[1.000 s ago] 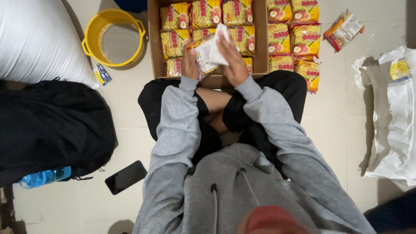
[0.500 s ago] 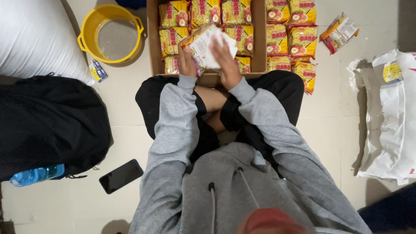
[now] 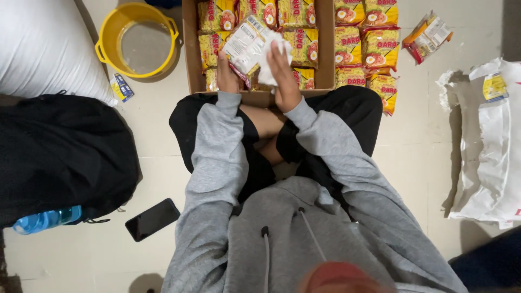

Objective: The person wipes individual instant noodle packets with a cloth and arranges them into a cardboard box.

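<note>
- A packet (image 3: 247,46) is held over the box (image 3: 190,54) by both hands.
- The left hand (image 3: 227,73) is closed on the packet's lower edge, with the packet sticking up above it.
- The right hand (image 3: 282,70) is pressed flat on a white cloth (image 3: 271,65) against the packet's right side.
- The packet could be dropped into the box if the left hand's hold gets loose.
- The packet could be crushed if it is pressed too hard.

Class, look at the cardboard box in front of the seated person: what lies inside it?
The cardboard box holds rows of yellow packets. Both hands and a white-backed packet cover the middle ones.
</note>
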